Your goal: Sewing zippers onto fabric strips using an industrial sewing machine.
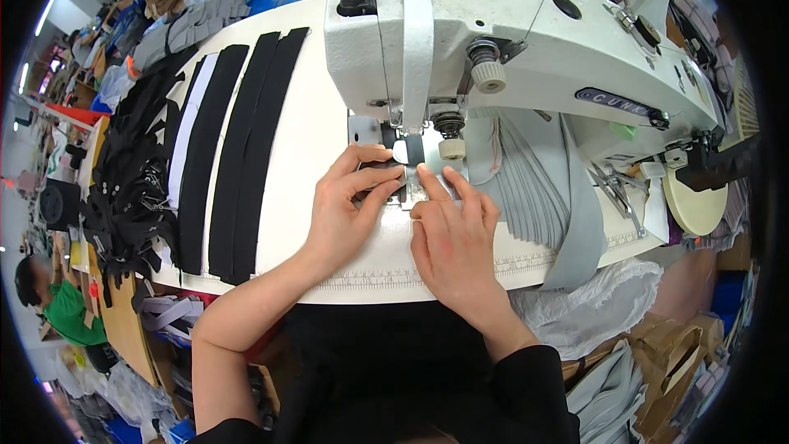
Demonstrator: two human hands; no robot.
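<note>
Head view: close at white sewing machine.
Rests left hand narrow-fingered, cannot tell grip; right hand, fingers loosely spread, likely steadying small dark piece.

Head fisheye — close above hands — facing down onto tabletop.

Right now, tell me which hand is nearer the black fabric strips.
Left. The left hand is to the right of the black fabric strips; the right hand is farther right, beyond the left.
</note>
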